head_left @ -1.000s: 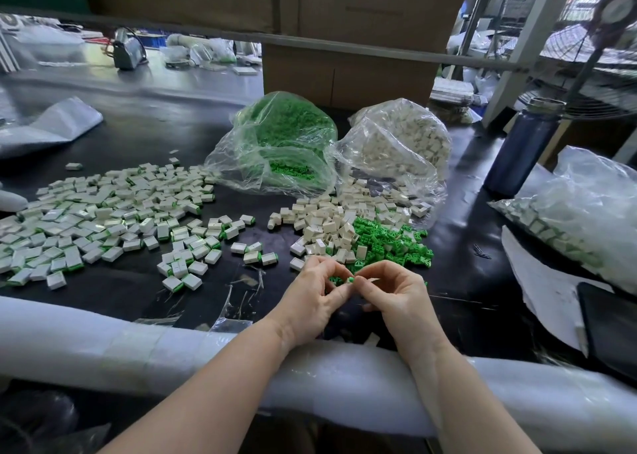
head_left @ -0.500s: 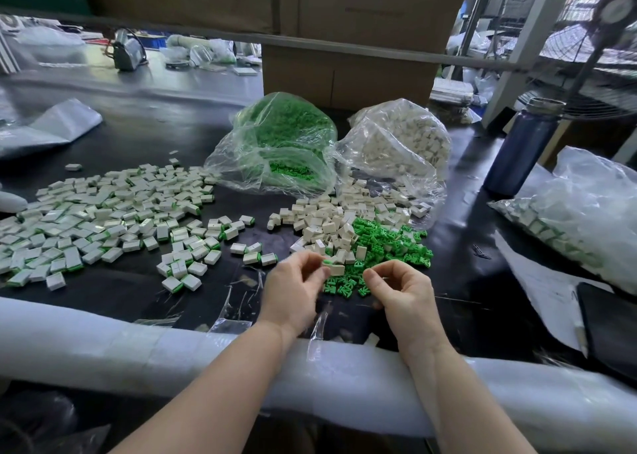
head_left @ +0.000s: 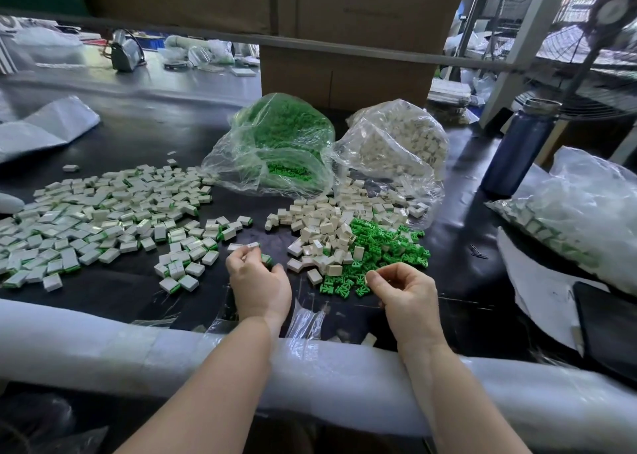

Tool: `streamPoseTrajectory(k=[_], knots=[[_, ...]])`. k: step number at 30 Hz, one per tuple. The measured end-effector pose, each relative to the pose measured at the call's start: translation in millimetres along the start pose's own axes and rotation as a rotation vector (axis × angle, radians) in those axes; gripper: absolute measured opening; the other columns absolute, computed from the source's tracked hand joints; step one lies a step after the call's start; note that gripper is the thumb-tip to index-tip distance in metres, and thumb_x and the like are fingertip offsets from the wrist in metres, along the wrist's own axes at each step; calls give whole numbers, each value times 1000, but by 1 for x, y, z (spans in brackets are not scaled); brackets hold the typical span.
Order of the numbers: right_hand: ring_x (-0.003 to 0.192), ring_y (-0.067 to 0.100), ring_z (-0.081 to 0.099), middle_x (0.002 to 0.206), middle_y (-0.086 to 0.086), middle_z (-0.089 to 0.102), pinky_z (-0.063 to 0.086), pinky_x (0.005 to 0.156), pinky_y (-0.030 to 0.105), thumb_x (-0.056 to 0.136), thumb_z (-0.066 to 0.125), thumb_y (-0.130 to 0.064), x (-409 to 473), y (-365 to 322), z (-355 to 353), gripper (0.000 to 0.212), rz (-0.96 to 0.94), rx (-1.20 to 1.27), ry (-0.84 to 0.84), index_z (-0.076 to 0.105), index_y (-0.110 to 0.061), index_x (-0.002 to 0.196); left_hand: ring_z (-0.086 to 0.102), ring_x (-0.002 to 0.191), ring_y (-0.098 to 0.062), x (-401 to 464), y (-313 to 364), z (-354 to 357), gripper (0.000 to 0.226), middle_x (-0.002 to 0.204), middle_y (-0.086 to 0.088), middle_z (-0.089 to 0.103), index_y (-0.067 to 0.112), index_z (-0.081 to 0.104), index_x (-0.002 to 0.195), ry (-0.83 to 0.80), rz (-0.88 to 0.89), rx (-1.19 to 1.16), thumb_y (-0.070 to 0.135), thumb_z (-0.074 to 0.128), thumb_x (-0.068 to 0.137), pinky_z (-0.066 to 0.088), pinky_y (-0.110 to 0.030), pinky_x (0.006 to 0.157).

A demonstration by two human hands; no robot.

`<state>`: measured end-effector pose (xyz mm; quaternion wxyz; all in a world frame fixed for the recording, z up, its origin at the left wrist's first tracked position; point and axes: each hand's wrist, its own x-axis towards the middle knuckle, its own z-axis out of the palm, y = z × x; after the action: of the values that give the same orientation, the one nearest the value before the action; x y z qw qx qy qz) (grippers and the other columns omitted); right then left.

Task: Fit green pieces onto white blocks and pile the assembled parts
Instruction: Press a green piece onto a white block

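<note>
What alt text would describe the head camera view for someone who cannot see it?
Two bare hands work over a black table: the left hand holds a small white block, the right hand reaches the loose green plastic pieces. Assembled white-and-green blocks spread to the left.

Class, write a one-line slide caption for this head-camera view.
Left hand holds a white block near the assembled parts; right hand hovers at the loose green pieces.

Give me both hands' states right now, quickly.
Left hand: closed on an assembled block, held at the fingertips.
Right hand: fingers curled beside the loose green pieces; any grasp cannot be told.
</note>
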<state>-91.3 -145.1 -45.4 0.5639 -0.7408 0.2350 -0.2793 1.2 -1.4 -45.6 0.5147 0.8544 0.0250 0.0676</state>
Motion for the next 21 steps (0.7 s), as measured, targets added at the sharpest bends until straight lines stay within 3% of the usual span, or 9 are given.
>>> streamPoseTrajectory(k=[3,8,14,18,21], knots=[[49,2,46,52,-8,56,39,53,19,80,72,-16,2,3,1,18,-4,-105,51,64,-13,64,32,128,-34,-1,0,1,43,146,-14,26,-3,48,130,-33,18,120,8,55,89,27,-34,106],[70,16,57,70,2,63,45,67,29,82,71,-18,2,5,2,15,-15,-274,48,65,-14,69,18,135,-31,-2,0,3,41,148,-15,22,-2,51,128,-44,74,202,11,55,89,20,-31,109],[79,16,54,88,2,63,36,68,25,87,64,-26,0,2,8,15,-19,-555,51,60,-17,76,14,138,-26,-5,4,5,35,147,-7,26,13,60,120,-34,116,380,29,56,90,20,-40,111],[77,12,43,87,-5,49,30,69,23,86,64,-37,-3,-2,12,20,-30,-740,35,56,-19,82,16,137,-23,-4,4,7,36,147,-3,28,22,62,117,-66,106,507,44,55,89,21,-38,110],[86,16,50,89,-6,45,31,71,22,86,63,-39,-3,-2,13,22,-32,-793,1,59,-18,90,17,136,-23,-2,3,6,36,147,-1,28,27,61,118,-89,83,525,47,55,88,22,-38,109]])
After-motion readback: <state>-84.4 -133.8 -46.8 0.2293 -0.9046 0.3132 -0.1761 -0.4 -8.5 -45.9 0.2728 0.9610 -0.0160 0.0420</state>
